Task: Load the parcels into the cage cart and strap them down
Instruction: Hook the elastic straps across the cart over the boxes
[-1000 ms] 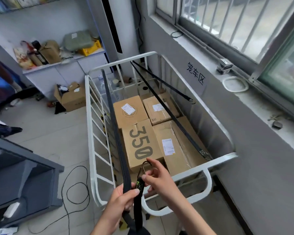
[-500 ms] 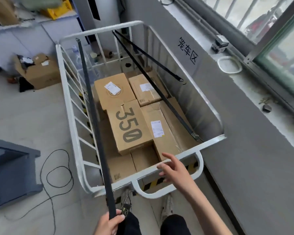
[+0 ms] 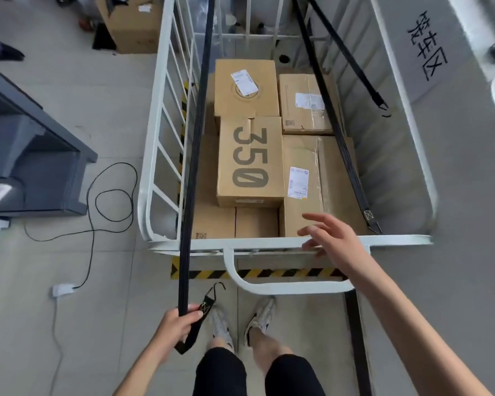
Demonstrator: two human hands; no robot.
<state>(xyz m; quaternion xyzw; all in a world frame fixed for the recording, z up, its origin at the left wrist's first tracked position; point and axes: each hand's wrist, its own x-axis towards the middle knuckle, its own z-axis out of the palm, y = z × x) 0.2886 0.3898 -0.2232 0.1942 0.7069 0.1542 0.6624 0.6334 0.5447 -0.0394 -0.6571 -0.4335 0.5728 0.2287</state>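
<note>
A white cage cart (image 3: 397,240) stands in front of me with several brown parcels inside; the top one is marked 350 (image 3: 250,161). My left hand (image 3: 177,324) grips a black strap (image 3: 193,155) that runs from the cart's far rail over the near rail; its metal hook (image 3: 216,288) dangles free by my hand. My right hand (image 3: 330,241) is spread open above the near rail, fingertips close to it. A second black strap (image 3: 329,110) lies diagonally over the parcels, hooked at the near right corner. A third strap (image 3: 352,58) hangs along the right side.
A grey wall with black characters (image 3: 427,50) runs close along the cart's right side. A dark grey cabinet (image 3: 32,155) stands left, with a black cable (image 3: 109,201) looped on the floor. A cardboard box (image 3: 129,24) sits far left. My feet (image 3: 240,321) stand below the cart handle.
My right hand let go of the strap's hook and moved right to the cart's near rail. My left hand pulled the strap back toward me. My view tilted down.
</note>
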